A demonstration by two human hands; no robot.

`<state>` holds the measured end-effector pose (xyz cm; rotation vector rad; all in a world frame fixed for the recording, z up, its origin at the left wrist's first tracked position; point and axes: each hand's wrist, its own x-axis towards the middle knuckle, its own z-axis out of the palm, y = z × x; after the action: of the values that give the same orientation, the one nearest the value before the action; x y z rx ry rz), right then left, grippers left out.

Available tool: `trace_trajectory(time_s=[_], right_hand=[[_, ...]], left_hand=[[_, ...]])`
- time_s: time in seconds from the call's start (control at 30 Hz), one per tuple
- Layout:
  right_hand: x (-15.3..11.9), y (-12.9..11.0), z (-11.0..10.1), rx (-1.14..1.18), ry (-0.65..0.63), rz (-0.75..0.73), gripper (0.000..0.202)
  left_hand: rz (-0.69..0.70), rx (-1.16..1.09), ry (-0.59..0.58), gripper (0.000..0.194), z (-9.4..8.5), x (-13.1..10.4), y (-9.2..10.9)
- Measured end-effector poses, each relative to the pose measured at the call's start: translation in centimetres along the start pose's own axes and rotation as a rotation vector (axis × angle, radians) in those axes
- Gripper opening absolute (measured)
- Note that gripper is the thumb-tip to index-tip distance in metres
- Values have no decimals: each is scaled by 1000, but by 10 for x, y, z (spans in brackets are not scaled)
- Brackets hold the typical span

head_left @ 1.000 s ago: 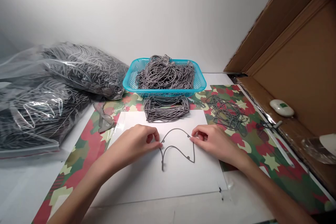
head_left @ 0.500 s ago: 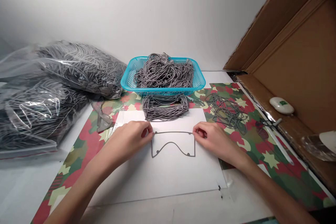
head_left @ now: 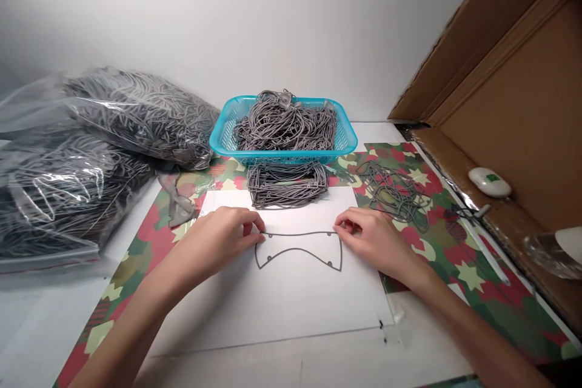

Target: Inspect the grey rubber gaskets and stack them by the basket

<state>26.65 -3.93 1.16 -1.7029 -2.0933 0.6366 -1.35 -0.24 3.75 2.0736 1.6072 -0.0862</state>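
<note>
A thin grey rubber gasket with small round tabs lies over the white sheet, its lower edge arched. My left hand pinches its upper left corner between thumb and fingers. At the upper right corner, my right hand has its fingertips closed on the same gasket. Just beyond the hands, a flat stack of similar grey gaskets rests at the sheet's far edge.
Behind the stack stands a blue plastic basket heaped with tangled gaskets. Plastic bags full of them lie at left. Loose gaskets are on the patterned cover at right, near a white oval object and a cardboard wall.
The gasket's sides have spread outward and bowed, and its lower arch has become wider and flatter. Both hands keep their pinch on the upper corners, almost in place.
</note>
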Motion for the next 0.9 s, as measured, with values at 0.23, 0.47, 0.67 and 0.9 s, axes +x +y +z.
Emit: trace_trajectory(time_s=[0.23,0.47,0.67,0.9], right_hand=[[0,0,-7,-27,-112,-3,6],[0,-1,-7,-2,-131,-14,14],[-1,-3,-5,33,-109,-73,15],[-1,-2,0,46,-75,-121,5]], left_hand=[[-12,-13,15,23,-1,0,-1],[16,-25,-2,19,3,2,-1],[68,9,51,23,5,-1,0],[69,15,136,26,-1,-1,0]])
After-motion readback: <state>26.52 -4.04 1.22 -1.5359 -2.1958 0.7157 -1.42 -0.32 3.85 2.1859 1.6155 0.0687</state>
